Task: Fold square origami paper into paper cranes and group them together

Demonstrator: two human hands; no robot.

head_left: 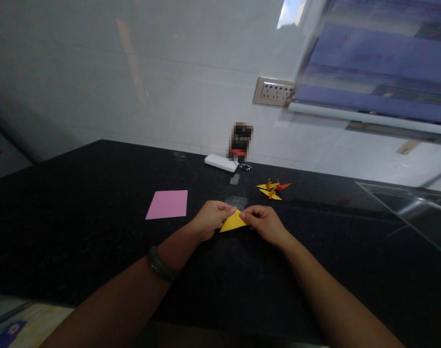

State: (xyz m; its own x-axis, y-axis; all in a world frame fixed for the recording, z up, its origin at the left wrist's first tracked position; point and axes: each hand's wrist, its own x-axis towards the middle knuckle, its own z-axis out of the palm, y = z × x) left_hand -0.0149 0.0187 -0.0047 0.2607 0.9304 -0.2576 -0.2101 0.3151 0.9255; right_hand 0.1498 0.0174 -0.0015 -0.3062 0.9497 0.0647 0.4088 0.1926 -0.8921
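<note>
A yellow paper (233, 222), folded into a triangle, lies on the black countertop (78, 217) between my two hands. My left hand (211, 218) pinches its upper left edge with closed fingers. My right hand (265, 223) pinches the top corner from the right, fingers also closed. A dark band sits on my left wrist.
A pink square sheet (167, 204) lies flat to the left of my hands. Folded paper cranes (273, 189), yellow and orange, sit behind my right hand. A white box (221, 162) and a small dark object stand by the wall. A glass panel (408, 208) lies at the right.
</note>
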